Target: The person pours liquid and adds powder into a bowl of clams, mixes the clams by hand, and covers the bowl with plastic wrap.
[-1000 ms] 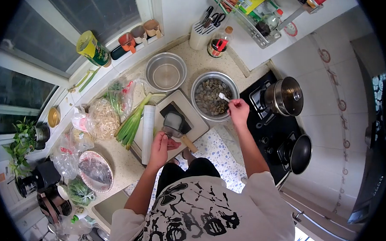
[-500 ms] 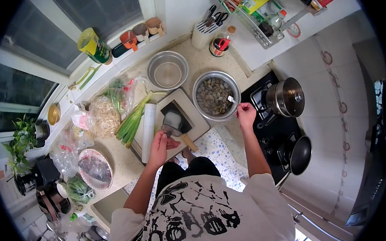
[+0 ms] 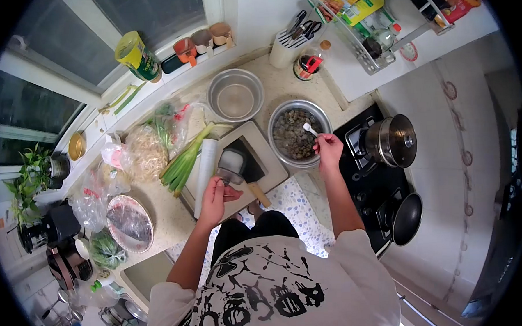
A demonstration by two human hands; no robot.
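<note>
Head view: right hand (image 3: 329,148) pinched a small white spoon (image 3: 311,130), long axis up-left from fingertips over shellfish (image 3: 290,137) in the metal bowl (image 3: 289,161), beside the stove (image 3: 384,174)'s left edge. Left hand (image 3: 216,198), farther off, gripped a translucent container (image 3: 232,162). Half a second earlier, spoon sat nearer the bowl's right rim.

1 small white spoon (image 3: 308,127) is slanting over 1 round silver metal bowl (image 3: 298,103) containing grey-brown shell-like pieces (image 3: 292,139); 1 translucent squarish container (image 3: 231,163) is being held leftward.
</note>
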